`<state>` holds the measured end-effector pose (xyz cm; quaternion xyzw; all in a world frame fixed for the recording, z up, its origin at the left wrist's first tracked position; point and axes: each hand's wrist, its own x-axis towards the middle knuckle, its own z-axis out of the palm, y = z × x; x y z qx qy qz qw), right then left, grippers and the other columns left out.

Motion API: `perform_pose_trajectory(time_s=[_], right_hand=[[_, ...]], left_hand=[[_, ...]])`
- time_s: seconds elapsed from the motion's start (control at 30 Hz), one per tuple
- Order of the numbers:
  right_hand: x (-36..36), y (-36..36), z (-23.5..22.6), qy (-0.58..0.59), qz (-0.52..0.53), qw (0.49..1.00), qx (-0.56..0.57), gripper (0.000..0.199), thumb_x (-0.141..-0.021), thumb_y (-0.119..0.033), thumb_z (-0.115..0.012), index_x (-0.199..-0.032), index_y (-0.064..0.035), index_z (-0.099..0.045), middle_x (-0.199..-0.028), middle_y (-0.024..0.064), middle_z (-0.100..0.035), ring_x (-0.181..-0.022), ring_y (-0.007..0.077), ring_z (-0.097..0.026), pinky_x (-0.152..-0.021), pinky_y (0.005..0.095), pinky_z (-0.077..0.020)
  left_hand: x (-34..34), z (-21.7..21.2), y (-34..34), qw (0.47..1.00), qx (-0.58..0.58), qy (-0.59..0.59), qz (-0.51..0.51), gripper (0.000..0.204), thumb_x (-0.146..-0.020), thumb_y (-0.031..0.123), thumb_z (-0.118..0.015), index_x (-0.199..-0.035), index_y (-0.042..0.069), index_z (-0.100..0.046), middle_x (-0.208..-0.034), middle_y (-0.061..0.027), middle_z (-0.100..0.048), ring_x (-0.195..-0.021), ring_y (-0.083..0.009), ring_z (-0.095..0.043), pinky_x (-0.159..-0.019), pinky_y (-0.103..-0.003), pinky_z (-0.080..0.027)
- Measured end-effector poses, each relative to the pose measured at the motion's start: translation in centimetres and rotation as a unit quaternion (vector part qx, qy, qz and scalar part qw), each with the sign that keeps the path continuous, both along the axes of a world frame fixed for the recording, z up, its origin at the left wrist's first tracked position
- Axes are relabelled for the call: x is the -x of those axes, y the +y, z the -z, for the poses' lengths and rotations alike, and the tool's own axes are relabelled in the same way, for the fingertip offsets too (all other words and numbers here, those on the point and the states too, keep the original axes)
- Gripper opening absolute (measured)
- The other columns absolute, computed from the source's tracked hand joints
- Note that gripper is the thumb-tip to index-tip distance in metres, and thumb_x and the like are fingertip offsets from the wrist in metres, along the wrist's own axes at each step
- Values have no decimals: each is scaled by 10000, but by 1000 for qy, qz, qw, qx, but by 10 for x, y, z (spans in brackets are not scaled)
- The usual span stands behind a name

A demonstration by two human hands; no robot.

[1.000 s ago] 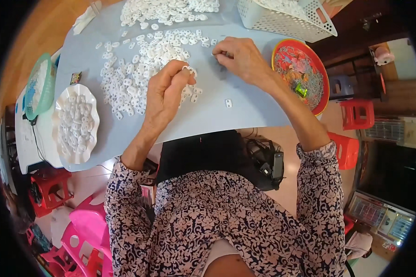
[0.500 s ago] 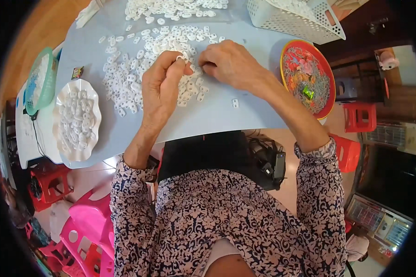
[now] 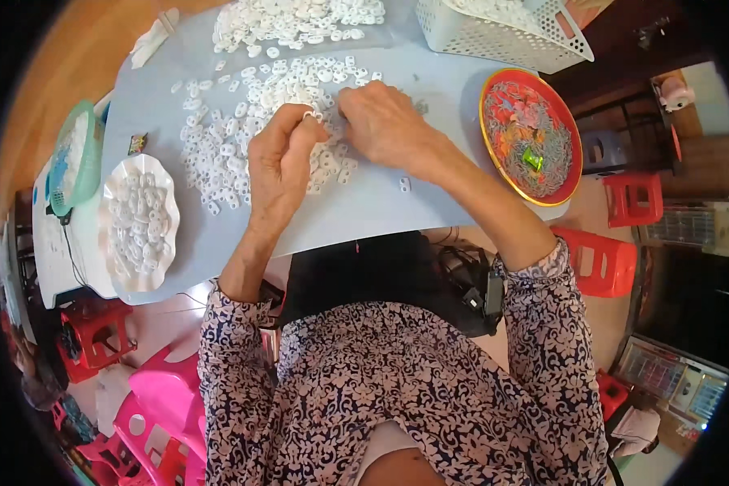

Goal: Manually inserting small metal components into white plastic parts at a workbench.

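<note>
A small white plastic piece [image 3: 309, 116] is pinched between the thumb and forefinger of my left hand [image 3: 282, 158]. Just to its right, my right hand [image 3: 387, 125] has its fingers curled toward the left fingertips; whatever they grip is hidden behind the hand. Under and around both hands lies a loose heap of white oval pieces with two holes each [image 3: 219, 154]. One such piece [image 3: 405, 185] sits apart, below my right wrist. To the left, a scalloped white dish [image 3: 168, 243] holds many pieces with greyish centres.
At the right, a red, yellow-rimmed tray [image 3: 573, 174] carries grey metal bits and a green wrapper. A perforated white basket [image 3: 494, 53] stands at the back right, another white pile [image 3: 296, 20] at the back. A green basket [image 3: 89, 174] is far left, a small packet [image 3: 137, 144] nearer.
My right hand has come slightly left and down, closer to the left fingers. The left hand keeps its pinch on the white piece. The whole view has shifted a little.
</note>
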<state>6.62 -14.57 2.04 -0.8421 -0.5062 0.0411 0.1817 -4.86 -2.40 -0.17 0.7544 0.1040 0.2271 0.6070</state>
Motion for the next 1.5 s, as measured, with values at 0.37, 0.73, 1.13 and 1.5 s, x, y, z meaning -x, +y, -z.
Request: perform_pose_trajectory(time_s=[0.37,0.73,1.13,1.5], right_hand=[[-7,-4,19,237,81,935,-252,106,-776,-12,-627,-869,37,-642,-757,69,-660,-661,114,-609,-648,250,-501],[-11,-7,30,508,-42,764,-396,225,-836,-8,-631,-1059,-11,-602,-938,17,-626,-846,60,-575,-767,210,-480],[-12,-7,32,465,-51,809,-357,229,-844,-37,-644,-1070,-35,-609,-889,-1,-634,-785,34,-556,-716,190,-466],[-13,-9,30,460,-38,824,-328,288,-848,-70,-671,-1116,-32,-572,-924,6,-631,-854,64,-583,-797,212,-471]], left_hand=[[-1,1,2,1000,-10,0,-4,121,-884,84,-499,-904,3,-586,-708,-12,-603,-583,-44,-447,-523,-209,-375],[-3,-4,-1,998,-22,42,30,124,-888,88,-505,-890,-8,-584,-695,-42,-602,-655,-90,-531,-591,-247,-425],[-3,1,0,997,-61,27,35,115,-878,89,-553,-902,-15,-596,-679,-79,-612,-627,-117,-560,-570,-267,-439],[-4,4,1,998,-61,9,32,99,-855,77,-580,-868,-21,-572,-616,-64,-527,-573,-112,-485,-529,-269,-409]])
